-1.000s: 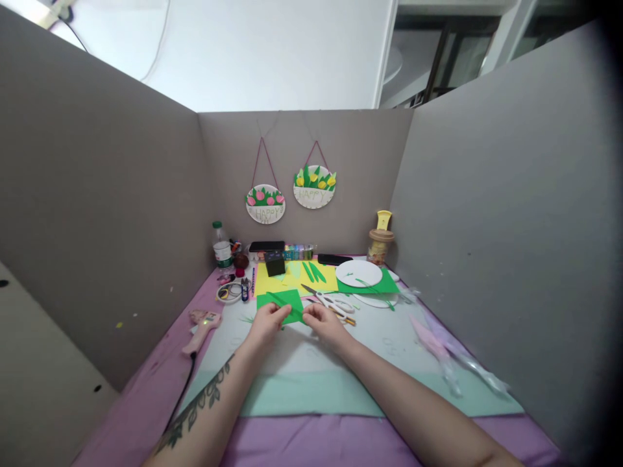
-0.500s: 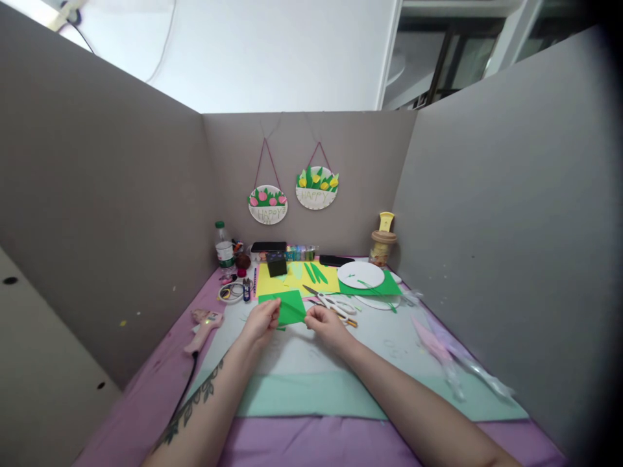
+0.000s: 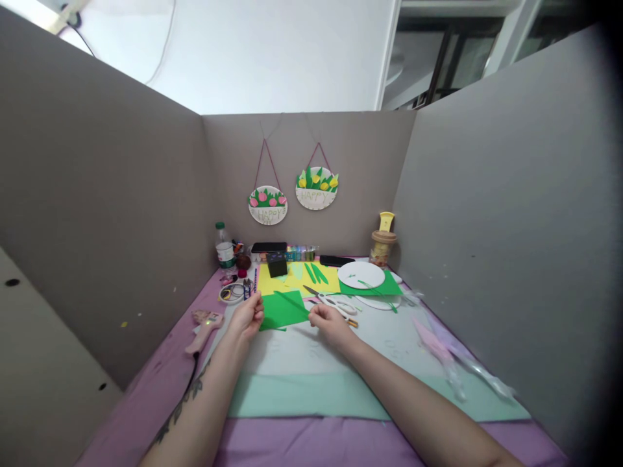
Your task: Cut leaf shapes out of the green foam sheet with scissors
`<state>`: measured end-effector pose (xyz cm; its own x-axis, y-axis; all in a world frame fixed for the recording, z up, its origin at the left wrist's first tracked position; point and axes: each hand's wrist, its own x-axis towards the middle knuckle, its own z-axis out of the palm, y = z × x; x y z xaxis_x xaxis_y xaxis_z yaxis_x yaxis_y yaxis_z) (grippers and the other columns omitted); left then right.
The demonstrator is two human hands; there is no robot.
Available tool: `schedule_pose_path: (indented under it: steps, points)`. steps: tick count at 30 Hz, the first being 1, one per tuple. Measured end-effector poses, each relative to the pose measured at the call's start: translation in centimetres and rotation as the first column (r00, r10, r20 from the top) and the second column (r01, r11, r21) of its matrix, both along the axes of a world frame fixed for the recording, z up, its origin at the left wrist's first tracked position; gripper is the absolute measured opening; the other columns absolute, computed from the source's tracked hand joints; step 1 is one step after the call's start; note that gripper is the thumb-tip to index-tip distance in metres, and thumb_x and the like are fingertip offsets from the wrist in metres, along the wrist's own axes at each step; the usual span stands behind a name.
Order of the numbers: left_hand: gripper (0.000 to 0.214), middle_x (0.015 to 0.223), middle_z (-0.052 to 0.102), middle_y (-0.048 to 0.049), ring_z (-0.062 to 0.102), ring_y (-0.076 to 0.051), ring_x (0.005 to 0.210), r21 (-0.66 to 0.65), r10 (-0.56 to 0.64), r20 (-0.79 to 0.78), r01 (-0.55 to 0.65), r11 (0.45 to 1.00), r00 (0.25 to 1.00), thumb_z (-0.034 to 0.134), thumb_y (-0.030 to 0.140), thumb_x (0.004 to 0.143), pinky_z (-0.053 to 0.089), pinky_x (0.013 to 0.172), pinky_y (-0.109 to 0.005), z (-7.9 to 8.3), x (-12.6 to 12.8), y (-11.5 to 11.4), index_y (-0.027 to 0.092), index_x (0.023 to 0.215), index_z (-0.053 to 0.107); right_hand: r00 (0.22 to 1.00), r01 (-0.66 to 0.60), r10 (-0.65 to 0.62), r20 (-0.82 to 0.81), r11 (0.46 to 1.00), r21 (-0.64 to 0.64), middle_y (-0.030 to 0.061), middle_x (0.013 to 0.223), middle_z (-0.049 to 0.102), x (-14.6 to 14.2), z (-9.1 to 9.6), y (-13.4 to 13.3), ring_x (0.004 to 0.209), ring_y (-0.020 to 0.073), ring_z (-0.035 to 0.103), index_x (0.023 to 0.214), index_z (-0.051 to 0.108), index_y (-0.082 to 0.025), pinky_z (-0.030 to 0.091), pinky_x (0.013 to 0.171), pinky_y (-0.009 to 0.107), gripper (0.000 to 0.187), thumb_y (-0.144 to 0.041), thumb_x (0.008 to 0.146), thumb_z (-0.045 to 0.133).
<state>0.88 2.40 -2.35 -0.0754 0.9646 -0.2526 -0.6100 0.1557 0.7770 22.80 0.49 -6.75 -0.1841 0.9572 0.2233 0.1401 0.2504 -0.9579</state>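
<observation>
A sheet of green paper (image 3: 282,311) is stretched between my two hands above the white work surface. My left hand (image 3: 247,316) pinches its left edge with the fingers closed. At the opposite side, my right hand (image 3: 331,324) has thumb and fingers closed on the right corner. A darker green band slants across the sheet toward my right fingertips; whether it is a fold or a separate strip I cannot tell. White-handled scissors (image 3: 335,303) lie just beyond my right hand. Behind the sheet, cut green leaf shapes (image 3: 316,273) rest on yellow paper (image 3: 272,284).
White paper plates (image 3: 361,275) lie on green paper at the back right. A pink glue gun (image 3: 204,331) with a cord is at left, near a tape roll (image 3: 232,294). A bottle (image 3: 224,250) stands behind it. Plastic wrapping (image 3: 438,350) lies right. Grey panels enclose the table.
My left hand has slid left, from over the green paper to its left edge, so more of the sheet shows. My right hand has shifted slightly right.
</observation>
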Motion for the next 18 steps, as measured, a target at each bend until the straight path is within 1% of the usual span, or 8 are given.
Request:
schedule_pose_path:
  steps: [1, 3, 5, 6, 8, 11, 15, 18]
  points:
    - [0.029, 0.052, 0.036, 0.0088, 0.028, -0.001, 0.039, 0.039, -0.01, -0.045, 0.012, 0.999, 0.999, 0.072, 0.021, 0.071, 0.014, 0.034, -0.013, -0.1, 0.3, -0.2, 0.016, 0.068, 0.044, 1.0, 0.008, -0.008, -0.011, 1.0, 0.002, -0.0031, 0.06, 0.051, 0.1, 0.1, 0.0, 0.058, 0.012, 0.044, 0.065, 0.049, -0.019, 0.033, 0.059, 0.025, 0.019, -0.033, 0.074, 0.056]
    - [0.035, 0.053, 0.038, 0.0081, 0.03, -0.002, 0.041, 0.124, -0.095, -0.189, 0.12, 0.985, 0.977, 0.077, 0.032, 0.064, 0.016, 0.036, -0.015, -0.6, 1.4, -0.9, 0.015, 0.067, 0.047, 1.0, 0.018, -0.018, -0.021, 1.0, 0.008, -0.0027, 0.06, 0.052, 0.1, 0.2, 0.0, 0.059, 0.0123, 0.045, 0.065, 0.05, -0.019, 0.034, 0.06, 0.025, 0.019, -0.034, 0.074, 0.056]
    - [0.037, 0.055, 0.04, 0.0075, 0.029, -0.003, 0.043, 0.179, -0.177, -0.379, 0.26, 0.949, 0.908, 0.077, 0.039, 0.062, 0.015, 0.039, -0.017, -1.3, 2.7, -1.6, 0.015, 0.068, 0.051, 1.0, 0.015, -0.015, -0.02, 1.0, 0.009, -0.0024, 0.061, 0.052, 0.0, 0.4, -0.1, 0.059, 0.0124, 0.045, 0.064, 0.049, -0.019, 0.035, 0.06, 0.025, 0.019, -0.034, 0.074, 0.056]
    - [0.037, 0.054, 0.04, 0.0075, 0.029, -0.004, 0.044, 0.19, -0.185, -0.469, 0.303, 0.934, 0.864, 0.076, 0.042, 0.063, 0.018, 0.04, -0.018, -1.7, 3.3, -1.9, 0.015, 0.066, 0.051, 1.0, 0.008, -0.008, -0.014, 1.0, 0.009, -0.0024, 0.061, 0.052, 0.0, 0.5, -0.2, 0.059, 0.0124, 0.045, 0.065, 0.049, -0.019, 0.035, 0.059, 0.025, 0.019, -0.034, 0.074, 0.056]
    - [0.038, 0.049, 0.039, 0.0072, 0.031, -0.005, 0.044, 0.191, -0.106, -0.618, 0.28, 0.941, 0.779, 0.074, 0.043, 0.063, 0.019, 0.043, -0.02, -2.3, 4.2, -2.3, 0.016, 0.06, 0.049, 1.0, -0.002, 0.002, 0.012, 1.0, 0.01, -0.0027, 0.061, 0.05, -0.2, 0.6, -0.4, 0.059, 0.0122, 0.044, 0.065, 0.05, -0.019, 0.035, 0.058, 0.025, 0.018, -0.033, 0.072, 0.057]
    - [0.036, 0.046, 0.04, 0.0059, 0.034, -0.008, 0.045, 0.198, -0.012, -0.73, 0.227, 0.954, 0.683, 0.073, 0.041, 0.063, 0.02, 0.046, -0.023, -2.8, 4.6, -2.4, 0.016, 0.054, 0.049, 0.997, -0.001, -0.001, 0.073, 0.999, 0.033, -0.0031, 0.062, 0.049, -0.6, 0.8, -0.8, 0.06, 0.0124, 0.044, 0.066, 0.051, -0.019, 0.035, 0.058, 0.024, 0.016, -0.032, 0.07, 0.058]
    - [0.031, 0.046, 0.042, 0.0055, 0.034, -0.009, 0.045, 0.193, 0.001, -0.761, 0.225, 0.955, 0.649, 0.073, 0.036, 0.061, 0.02, 0.046, -0.023, -3.0, 4.9, -2.5, 0.017, 0.053, 0.05, 0.995, 0.014, -0.021, 0.102, 0.998, 0.066, -0.0034, 0.06, 0.047, -1.2, 0.7, -1.0, 0.06, 0.0123, 0.042, 0.063, 0.049, -0.019, 0.034, 0.058, 0.025, 0.017, -0.032, 0.07, 0.057]
    - [0.031, 0.044, 0.04, 0.006, 0.032, -0.009, 0.044, 0.148, -0.031, -0.757, 0.217, 0.965, 0.652, 0.071, 0.036, 0.063, 0.019, 0.045, -0.023, -3.1, 5.2, -2.7, 0.018, 0.052, 0.048, 0.996, 0.014, -0.017, 0.092, 0.999, 0.035, -0.0041, 0.058, 0.045, -1.4, 0.6, -0.9, 0.058, 0.0118, 0.04, 0.062, 0.047, -0.02, 0.033, 0.056, 0.024, 0.015, -0.031, 0.069, 0.055]
